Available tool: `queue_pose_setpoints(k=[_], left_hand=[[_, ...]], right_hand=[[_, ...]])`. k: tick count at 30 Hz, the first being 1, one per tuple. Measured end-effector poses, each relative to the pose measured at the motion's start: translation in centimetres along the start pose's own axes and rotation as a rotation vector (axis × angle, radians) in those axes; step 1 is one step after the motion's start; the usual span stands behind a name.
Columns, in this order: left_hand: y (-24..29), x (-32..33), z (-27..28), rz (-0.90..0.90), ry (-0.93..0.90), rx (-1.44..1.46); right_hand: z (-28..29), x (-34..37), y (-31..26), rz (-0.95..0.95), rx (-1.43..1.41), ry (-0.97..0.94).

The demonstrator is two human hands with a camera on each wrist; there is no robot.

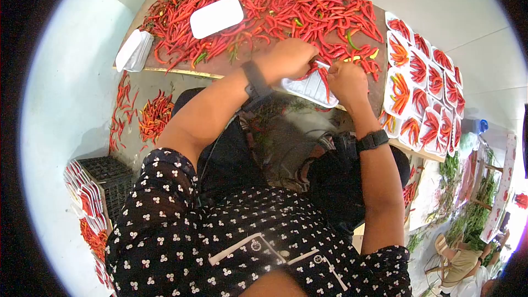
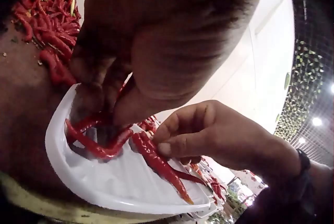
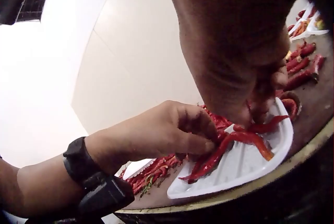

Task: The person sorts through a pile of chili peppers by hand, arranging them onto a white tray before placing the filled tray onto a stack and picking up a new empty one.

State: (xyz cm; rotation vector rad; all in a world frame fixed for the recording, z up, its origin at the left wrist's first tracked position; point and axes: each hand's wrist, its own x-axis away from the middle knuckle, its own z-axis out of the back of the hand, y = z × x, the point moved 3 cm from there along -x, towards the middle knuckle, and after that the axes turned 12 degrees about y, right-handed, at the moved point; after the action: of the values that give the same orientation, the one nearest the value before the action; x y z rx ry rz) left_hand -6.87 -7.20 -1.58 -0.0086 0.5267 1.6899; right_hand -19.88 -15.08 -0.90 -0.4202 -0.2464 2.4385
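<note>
A white foam tray (image 1: 311, 89) lies at the table's near edge with a few red chili peppers (image 2: 162, 167) in it. My left hand (image 1: 289, 58) reaches over the tray's left part, its curled fingers pinching a red chili pepper (image 3: 209, 162) inside it. From the other side my right hand (image 1: 349, 83) holds a red chili pepper (image 3: 271, 125) between thumb and fingers, low over the tray. Its thumb rests against the pepper in the left wrist view. The left hand's fingertips are partly hidden behind its palm there.
A large heap of red chili peppers (image 1: 264, 8) covers the table, with an upturned white tray (image 1: 217, 17) on it. Stacked white trays (image 1: 134, 52) stand at the left corner. Filled trays (image 1: 418, 71) line the right side. A black crate (image 1: 107, 179) sits on the floor.
</note>
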Motion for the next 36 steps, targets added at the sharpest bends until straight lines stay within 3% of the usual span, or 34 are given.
queue_pose_setpoints(k=[36], left_hand=[[0.0, 0.4, -0.1, -0.056, -0.044, 0.061]], right_hand=[[-0.6, 0.9, -0.5, 0.057, -0.053, 0.02]])
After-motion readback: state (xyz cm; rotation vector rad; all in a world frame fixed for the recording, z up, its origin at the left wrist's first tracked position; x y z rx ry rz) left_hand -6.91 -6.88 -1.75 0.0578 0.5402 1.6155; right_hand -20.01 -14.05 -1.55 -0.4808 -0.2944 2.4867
